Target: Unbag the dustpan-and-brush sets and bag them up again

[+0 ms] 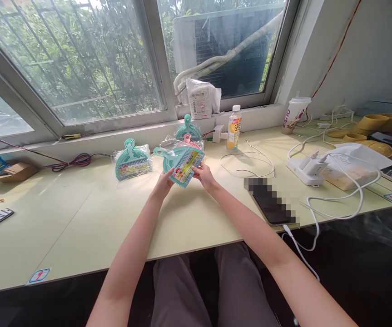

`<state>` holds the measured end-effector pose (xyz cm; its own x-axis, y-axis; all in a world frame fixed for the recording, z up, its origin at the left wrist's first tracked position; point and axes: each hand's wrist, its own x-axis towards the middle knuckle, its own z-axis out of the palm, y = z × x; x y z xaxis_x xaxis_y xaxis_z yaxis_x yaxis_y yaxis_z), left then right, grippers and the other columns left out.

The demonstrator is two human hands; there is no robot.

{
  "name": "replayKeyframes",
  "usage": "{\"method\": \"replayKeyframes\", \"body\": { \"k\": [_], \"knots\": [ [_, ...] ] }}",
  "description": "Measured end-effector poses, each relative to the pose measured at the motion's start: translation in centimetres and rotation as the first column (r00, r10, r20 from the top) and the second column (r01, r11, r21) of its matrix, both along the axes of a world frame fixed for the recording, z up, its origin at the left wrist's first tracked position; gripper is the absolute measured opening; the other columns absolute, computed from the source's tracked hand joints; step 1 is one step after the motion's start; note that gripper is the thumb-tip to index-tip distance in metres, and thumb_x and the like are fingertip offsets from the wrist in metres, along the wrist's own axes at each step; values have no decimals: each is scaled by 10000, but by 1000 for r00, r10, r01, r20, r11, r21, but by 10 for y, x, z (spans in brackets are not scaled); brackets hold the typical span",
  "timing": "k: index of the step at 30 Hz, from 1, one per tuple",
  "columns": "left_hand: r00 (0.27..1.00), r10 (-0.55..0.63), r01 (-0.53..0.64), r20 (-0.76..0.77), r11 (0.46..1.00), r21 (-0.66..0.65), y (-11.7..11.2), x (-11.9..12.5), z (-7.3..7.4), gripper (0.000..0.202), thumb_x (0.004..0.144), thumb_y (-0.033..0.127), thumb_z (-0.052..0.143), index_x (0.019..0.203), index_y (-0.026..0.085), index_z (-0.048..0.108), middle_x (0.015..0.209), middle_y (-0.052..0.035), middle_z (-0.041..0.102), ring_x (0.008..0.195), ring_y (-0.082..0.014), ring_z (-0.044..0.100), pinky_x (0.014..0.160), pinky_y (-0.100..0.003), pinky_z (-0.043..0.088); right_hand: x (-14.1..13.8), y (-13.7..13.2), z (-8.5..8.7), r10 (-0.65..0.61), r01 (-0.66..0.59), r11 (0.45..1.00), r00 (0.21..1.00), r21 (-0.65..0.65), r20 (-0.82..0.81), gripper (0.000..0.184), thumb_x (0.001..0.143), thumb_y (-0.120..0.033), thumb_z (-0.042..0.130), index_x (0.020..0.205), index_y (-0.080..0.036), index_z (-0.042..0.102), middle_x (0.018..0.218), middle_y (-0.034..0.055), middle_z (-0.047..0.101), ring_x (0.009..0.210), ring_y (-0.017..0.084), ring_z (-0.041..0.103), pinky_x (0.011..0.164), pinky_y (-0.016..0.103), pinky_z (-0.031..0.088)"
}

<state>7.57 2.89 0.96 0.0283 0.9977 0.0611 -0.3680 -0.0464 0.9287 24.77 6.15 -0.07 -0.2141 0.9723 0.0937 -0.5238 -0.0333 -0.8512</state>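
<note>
Between my hands, a little above the table, is a teal mini dustpan and brush set with a yellow printed label, tilted with its handle to the upper left. My left hand grips its lower left edge, and my right hand pinches its right edge. Another teal dustpan set in clear wrap stands to the left. Behind the held one are a teal dustpan set and a pink one, both partly hidden.
A juice bottle, a tissue pack and a lidded cup stand toward the window. To the right lie a phone with a cable, a white power strip and yellow tape rolls. A cardboard box sits far left.
</note>
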Motion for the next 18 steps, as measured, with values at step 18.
{"method": "replayKeyframes", "body": {
  "k": [18],
  "knots": [
    [998, 45, -44, 32, 999, -29, -2, 22, -1, 425, 722, 240, 742, 1127, 153, 648, 1108, -80, 709, 1072, -253, 647, 916, -352, 529, 7, 1, 11, -26, 27, 999, 999, -44, 28, 181, 761, -99, 676, 881, -187, 574, 917, 32, 713, 816, 168, 699, 869, 382, 579]
  ]
}}
